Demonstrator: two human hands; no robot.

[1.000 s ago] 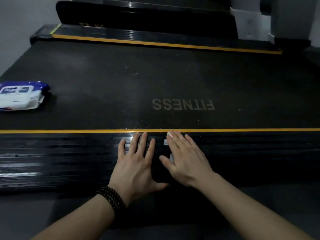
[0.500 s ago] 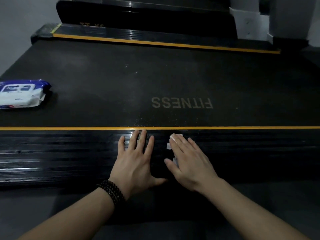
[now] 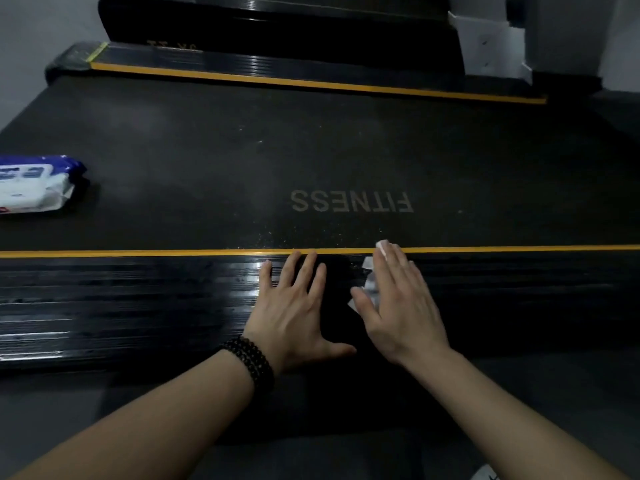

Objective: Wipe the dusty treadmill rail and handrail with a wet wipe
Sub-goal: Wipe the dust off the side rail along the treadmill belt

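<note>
The near treadmill side rail [image 3: 121,299] is black and ribbed, with a yellow stripe along its far edge. My left hand [image 3: 294,306] lies flat on it, fingers spread, a dark bead bracelet on the wrist. Just to its right, my right hand [image 3: 401,303] presses a white wet wipe [image 3: 369,284] flat against the rail with straight fingers; bits of the wipe show at the fingertips and under the thumb. The rail left of my hands gleams wet.
The dark running belt [image 3: 311,150] marked FITNESS lies beyond the rail, with dust specks near the stripe. A blue and white wet wipe pack [image 3: 34,183] sits on the belt at far left. The far rail [image 3: 311,77] and a white post [image 3: 491,46] stand behind.
My right hand has slid the wipe to the right and slightly away along the rail, its fingertips now reaching the yellow stripe. My left hand has stayed put.
</note>
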